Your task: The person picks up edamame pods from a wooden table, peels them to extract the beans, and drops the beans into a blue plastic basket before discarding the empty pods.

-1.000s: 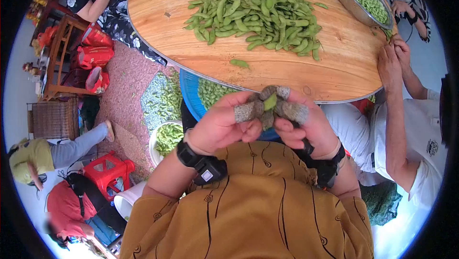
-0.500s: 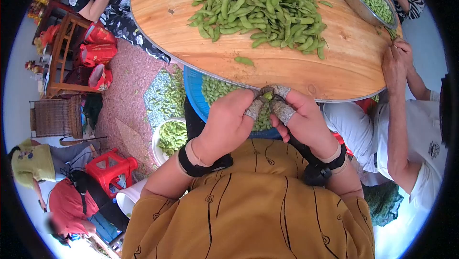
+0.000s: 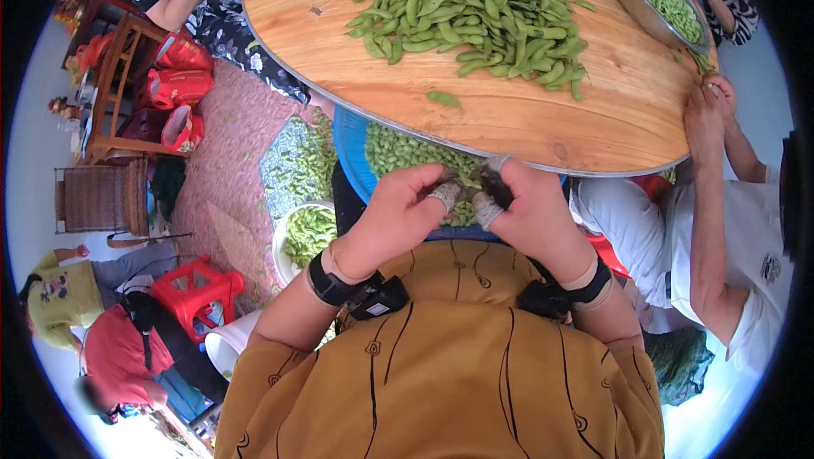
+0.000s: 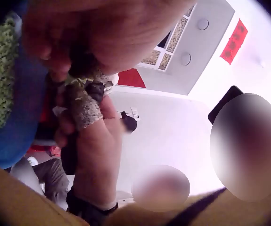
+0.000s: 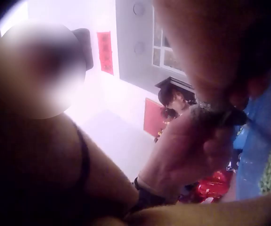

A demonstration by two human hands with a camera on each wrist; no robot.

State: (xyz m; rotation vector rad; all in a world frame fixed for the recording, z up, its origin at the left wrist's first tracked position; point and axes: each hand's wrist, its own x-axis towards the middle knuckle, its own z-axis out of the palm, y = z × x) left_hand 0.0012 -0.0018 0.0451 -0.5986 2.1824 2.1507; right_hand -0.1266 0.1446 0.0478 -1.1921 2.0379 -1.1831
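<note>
Both hands meet over the blue basin (image 3: 349, 150) of shelled green beans (image 3: 400, 150) at the table's near edge. The left hand (image 3: 398, 209) has its thumb and forefinger bent together around a green bean pod, mostly hidden by the fingers. Opposite it, the right hand (image 3: 536, 205) pinches at the same pod with thumb and forefinger. Dirty grey cloth covers wrap the working fingertips of both hands. In the left wrist view, torn green bits of the bean pod (image 4: 81, 81) show between the fingertips.
A heap of bean pods (image 3: 483, 18) covers the wooden table (image 3: 339, 61), with one loose pod (image 3: 443, 99) nearer. A metal bowl (image 3: 691, 42) of beans stands at right, beside another person's hands (image 3: 710, 107). A white bucket (image 3: 280, 247) and red stool (image 3: 199, 289) are at left.
The pod, plainly visible a second ago, is now mostly hidden between the fingers. The hands have turned, lowered slightly toward the basin and drawn a little apart.
</note>
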